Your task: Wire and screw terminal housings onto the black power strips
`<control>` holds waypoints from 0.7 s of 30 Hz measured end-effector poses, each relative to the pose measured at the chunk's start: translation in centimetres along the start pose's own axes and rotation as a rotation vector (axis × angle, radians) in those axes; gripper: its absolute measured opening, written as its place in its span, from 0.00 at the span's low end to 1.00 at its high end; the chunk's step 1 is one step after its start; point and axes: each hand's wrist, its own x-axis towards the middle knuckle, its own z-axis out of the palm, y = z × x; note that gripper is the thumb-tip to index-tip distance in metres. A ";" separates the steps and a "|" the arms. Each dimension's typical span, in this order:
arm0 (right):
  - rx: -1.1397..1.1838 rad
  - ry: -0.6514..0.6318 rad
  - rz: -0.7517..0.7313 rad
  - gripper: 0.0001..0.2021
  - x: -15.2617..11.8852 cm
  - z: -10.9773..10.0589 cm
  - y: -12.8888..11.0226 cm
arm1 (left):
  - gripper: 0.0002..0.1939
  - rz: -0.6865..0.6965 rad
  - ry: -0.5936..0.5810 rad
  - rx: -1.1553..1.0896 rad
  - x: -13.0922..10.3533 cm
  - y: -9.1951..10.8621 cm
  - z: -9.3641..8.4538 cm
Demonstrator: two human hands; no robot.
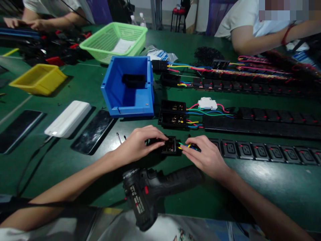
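1. The left hand (pixel 136 144) rests on the green counter (pixel 263 180), its fingers curled narrow around the left end of a small black socket module (pixel 170 146) and pinching it.
2. The right hand (pixel 207 156) meets the module from the other side; its fingers close on the coloured wires (pixel 185 146) (green, yellow and blue) that leave the module's right face.
3. The module lies flat just in front of both hands, open face up, with its wired end pointing right toward a long black outlet strip (pixel 265 152).
4. That strip's long axis runs left to right across the counter and goes out of view at the right edge; whether the wires actually enter it is hidden by the right hand, so I cannot tell.
5. A cordless drill (pixel 152 192) lies on its side between the forearms, close to the counter's near edge, leaving little room there.
6. Behind the module sit two more black modules (pixel 173 115) with wires, so the space beyond is tight as well.
7. A blue bin (pixel 130 87) stands just left of those, open front toward the camera.
8. Left of the left hand the counter is freer: a dark flat panel (pixel 94 131) and a white case (pixel 68 118) lie well apart from the hand.
9. Other people's arms lean on the far edge.
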 end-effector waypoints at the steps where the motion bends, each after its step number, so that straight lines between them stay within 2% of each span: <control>1: -0.023 -0.026 -0.026 0.08 0.2 -0.1 0.0 | 0.09 -0.002 0.003 -0.013 0.1 0.0 0.1; 7: -0.204 -0.189 -0.190 0.05 1.9 -0.9 -0.4 | 0.08 -0.078 0.084 -0.034 0.1 0.3 0.5; 12: -0.250 -0.266 -0.284 0.05 2.9 -0.7 -0.1 | 0.07 -0.110 0.107 -0.069 0.2 0.5 0.7; 15: -0.236 -0.282 -0.321 0.06 2.9 -0.4 0.3 | 0.07 -0.141 0.109 -0.122 0.1 0.5 0.7; 21: -0.234 -0.236 -0.293 0.06 2.4 -0.1 0.2 | 0.05 -0.109 0.145 -0.126 0.1 0.3 1.1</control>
